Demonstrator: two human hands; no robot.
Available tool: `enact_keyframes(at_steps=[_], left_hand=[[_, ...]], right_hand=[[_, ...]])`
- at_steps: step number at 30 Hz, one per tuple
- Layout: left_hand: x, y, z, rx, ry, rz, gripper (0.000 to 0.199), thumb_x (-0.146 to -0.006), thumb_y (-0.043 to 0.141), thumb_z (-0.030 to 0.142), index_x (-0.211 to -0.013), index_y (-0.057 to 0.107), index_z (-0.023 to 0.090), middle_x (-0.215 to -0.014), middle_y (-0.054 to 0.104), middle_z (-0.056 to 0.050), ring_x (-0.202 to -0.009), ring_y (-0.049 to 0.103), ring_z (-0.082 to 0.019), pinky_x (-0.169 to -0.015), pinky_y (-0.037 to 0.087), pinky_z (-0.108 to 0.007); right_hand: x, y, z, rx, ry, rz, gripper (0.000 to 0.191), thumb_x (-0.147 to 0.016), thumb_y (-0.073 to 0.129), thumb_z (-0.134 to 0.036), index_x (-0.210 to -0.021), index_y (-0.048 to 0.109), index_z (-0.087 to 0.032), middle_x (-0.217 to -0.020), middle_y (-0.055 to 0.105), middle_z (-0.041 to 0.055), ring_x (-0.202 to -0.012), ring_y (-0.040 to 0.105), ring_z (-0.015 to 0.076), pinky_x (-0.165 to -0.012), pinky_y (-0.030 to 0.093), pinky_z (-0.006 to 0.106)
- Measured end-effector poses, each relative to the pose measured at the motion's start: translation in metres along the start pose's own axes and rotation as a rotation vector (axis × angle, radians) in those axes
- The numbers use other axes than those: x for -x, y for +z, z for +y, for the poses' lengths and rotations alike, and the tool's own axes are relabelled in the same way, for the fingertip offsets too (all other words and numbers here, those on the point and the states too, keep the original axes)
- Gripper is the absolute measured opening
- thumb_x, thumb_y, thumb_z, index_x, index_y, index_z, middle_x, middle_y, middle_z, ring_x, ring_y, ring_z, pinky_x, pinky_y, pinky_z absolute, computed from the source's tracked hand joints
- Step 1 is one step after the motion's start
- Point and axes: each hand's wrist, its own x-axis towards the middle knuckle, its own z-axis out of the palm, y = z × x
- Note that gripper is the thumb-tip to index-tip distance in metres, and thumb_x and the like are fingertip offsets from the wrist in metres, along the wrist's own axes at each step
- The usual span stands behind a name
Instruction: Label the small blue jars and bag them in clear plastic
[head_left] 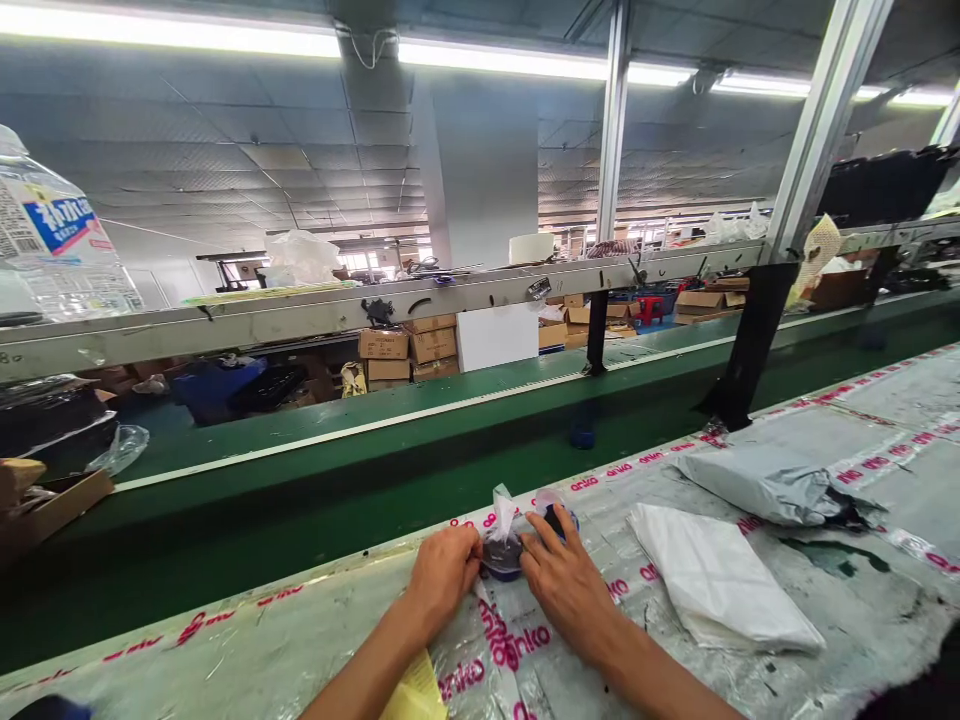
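My left hand (442,580) and my right hand (566,590) meet around a small clear plastic packet (501,550) with something dark inside, at the near edge of a long workbench (892,400) covered in plastic printed with pink lettering. The left hand is curled, its fingers wrapped against the packet's left side. The right hand has its fingers spread over the top, pressing down, with the thumb against the near side. Whether either hand pinches a fold of the plastic I cannot tell. A twist of the plastic stands up from the packet between my hands.

To the right lie a folded white mailing bag (720,580) and, farther off, a grey mailing bag (757,485), apart from each other. A yellow paper (415,692) sits just below my left wrist. Beyond the bench runs a green conveyor belt (375,450) under a metal rail (300,310), with cardboard boxes (397,350) stacked on the far side. A large plastic water bottle (56,240) stands at far left, close to the camera.
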Motion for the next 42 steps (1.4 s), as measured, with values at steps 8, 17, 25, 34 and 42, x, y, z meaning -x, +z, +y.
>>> enact_keyframes(at_steps=[8, 17, 25, 34, 42], left_hand=[[0.002, -0.01, 0.015, 0.087, 0.075, -0.053, 0.019, -0.077, 0.049, 0.004, -0.079, 0.058, 0.02, -0.106, 0.067, -0.006, -0.1, 0.06, -0.022, -0.087, 0.041, -0.031], [-0.01, -0.006, -0.001, 0.308, 0.014, -0.06, 0.005, -0.079, 0.051, 0.02, -0.074, 0.053, 0.021, -0.076, 0.064, 0.0, -0.073, 0.057, -0.019, -0.067, 0.038, -0.028], [-0.018, -0.013, -0.013, 0.796, -0.096, -0.114, 0.045, -0.069, 0.067, 0.064, -0.065, 0.052, 0.022, -0.063, 0.054, 0.002, -0.064, 0.047, -0.018, -0.06, 0.037, -0.027], [-0.01, -0.017, -0.009, 0.836, -0.151, -0.096, 0.057, -0.071, 0.057, 0.079, -0.073, 0.05, 0.022, -0.064, 0.058, 0.0, -0.06, 0.052, -0.018, -0.056, 0.038, -0.026], [0.005, -0.011, 0.012, 0.407, -0.224, 0.085, 0.008, -0.084, 0.047, 0.021, -0.081, 0.054, 0.021, -0.07, 0.064, -0.001, -0.066, 0.06, -0.018, -0.062, 0.038, -0.025]], right_hand=[[-0.003, -0.013, -0.014, 0.09, -0.06, -0.124, 0.015, -0.091, 0.06, -0.022, -0.085, 0.072, -0.015, -0.091, 0.074, 0.0127, -0.123, 0.052, 0.0322, -0.119, 0.005, 0.062], [-0.025, -0.027, -0.004, 0.039, -0.027, -0.215, 0.02, -0.092, 0.055, -0.022, -0.095, 0.07, -0.009, -0.1, 0.072, 0.0174, -0.132, 0.044, 0.036, -0.114, 0.026, 0.064], [-0.031, -0.023, 0.004, -0.036, -0.018, -0.105, 0.02, -0.096, 0.054, -0.029, -0.086, 0.065, -0.016, -0.084, 0.07, 0.0077, -0.113, 0.053, 0.0277, -0.116, 0.024, 0.057], [-0.047, -0.03, 0.008, -0.065, 0.25, -0.098, 0.018, -0.096, 0.058, -0.035, -0.09, 0.061, -0.019, -0.089, 0.071, 0.0033, -0.094, 0.061, 0.0222, -0.109, 0.032, 0.049], [-0.046, -0.027, -0.004, -0.071, 0.264, -0.149, 0.015, -0.093, 0.051, -0.008, -0.088, 0.063, -0.017, -0.067, 0.07, 0.0048, -0.067, 0.066, 0.0231, -0.108, 0.027, 0.051]])
